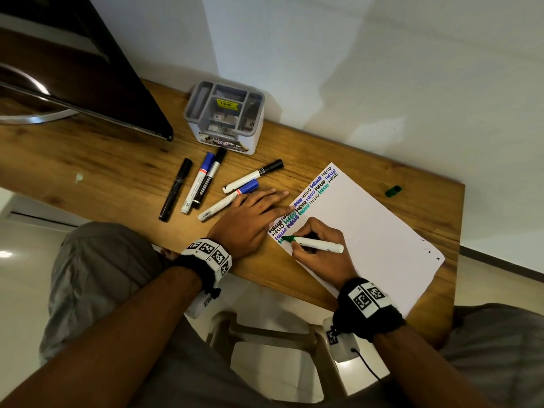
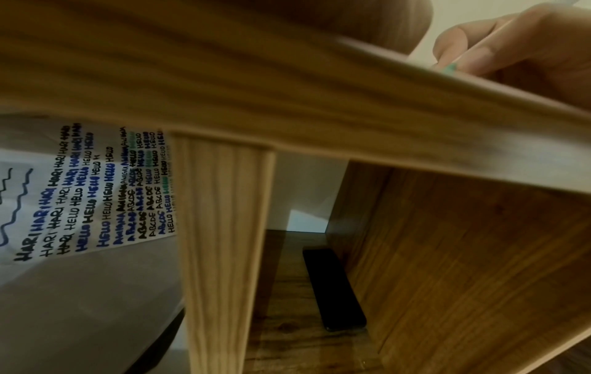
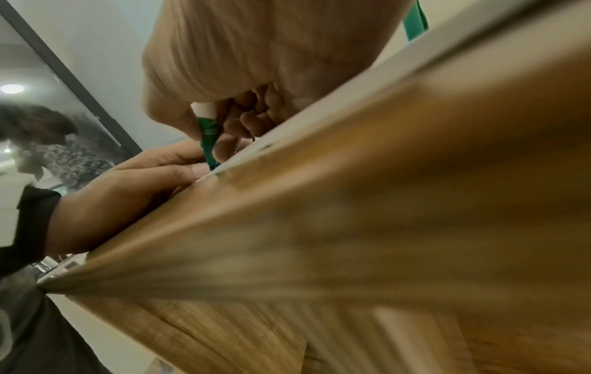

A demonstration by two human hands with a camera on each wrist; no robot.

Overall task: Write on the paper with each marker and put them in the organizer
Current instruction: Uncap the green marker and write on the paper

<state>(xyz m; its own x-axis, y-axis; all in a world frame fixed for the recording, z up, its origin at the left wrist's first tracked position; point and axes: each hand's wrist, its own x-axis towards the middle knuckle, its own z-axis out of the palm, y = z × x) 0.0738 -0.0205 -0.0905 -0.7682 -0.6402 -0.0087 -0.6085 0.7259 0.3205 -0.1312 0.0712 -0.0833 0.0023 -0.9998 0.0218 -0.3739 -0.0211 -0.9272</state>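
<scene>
We're under the wooden table edge (image 2: 288,83), blurred. Table leg (image 2: 220,253) mid-frame. Left of it, a written-on sheet (image 2: 83,202): HARI, HELLO, ABCDE rows. Black flat object (image 2: 334,288) on the lower shelf. Right hand (image 2: 518,43) top right, green tip (image 2: 449,68) at paper.

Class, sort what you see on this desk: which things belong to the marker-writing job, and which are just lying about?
Job: green marker in the right hand; paper under the left hand; five capped markers; organizer; green cap.
Lying about: monitor.
</scene>
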